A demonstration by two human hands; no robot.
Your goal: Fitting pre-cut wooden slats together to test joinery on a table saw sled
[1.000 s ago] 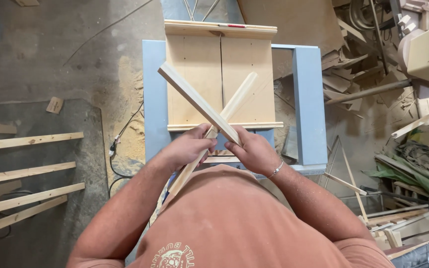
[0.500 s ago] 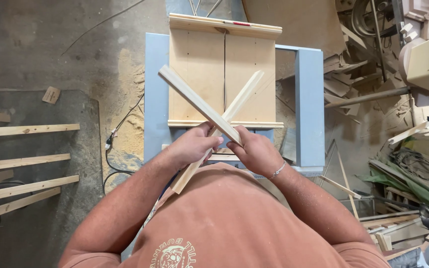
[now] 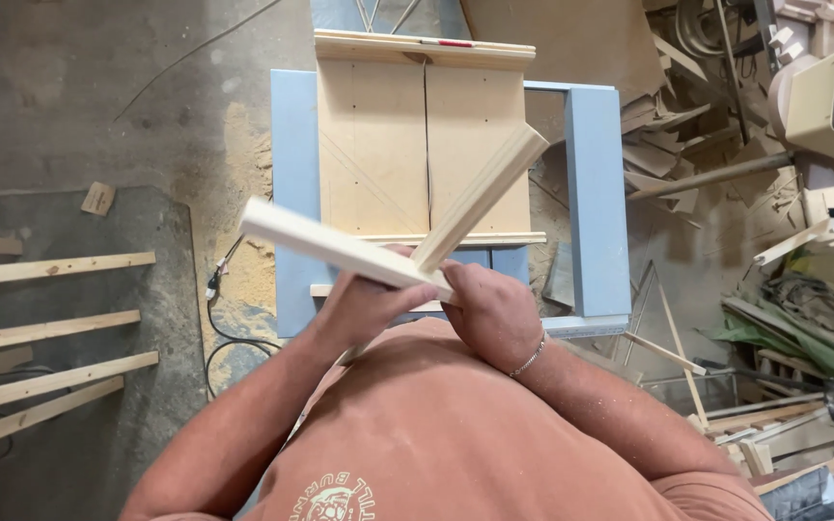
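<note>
1. Left hand (image 3: 364, 307) is clamped on a pale wooden strip (image 3: 330, 246) slanting toward the frame's left.
2. Right hand (image 3: 494, 311) grips a second strip (image 3: 483, 198), angled up-right.
3. Both strips cross mid-frame, above the blue bench (image 3: 596, 193).

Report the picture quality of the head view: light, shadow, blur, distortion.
Head view: even, soft daylight, no glare; faint shadows only. The left strip, held by the left hand, is smeared by motion blur. The right strip in the right hand is slightly soft. The table saw and floor slats look sharp. Wide-angle bending shows toward the edges.
</note>
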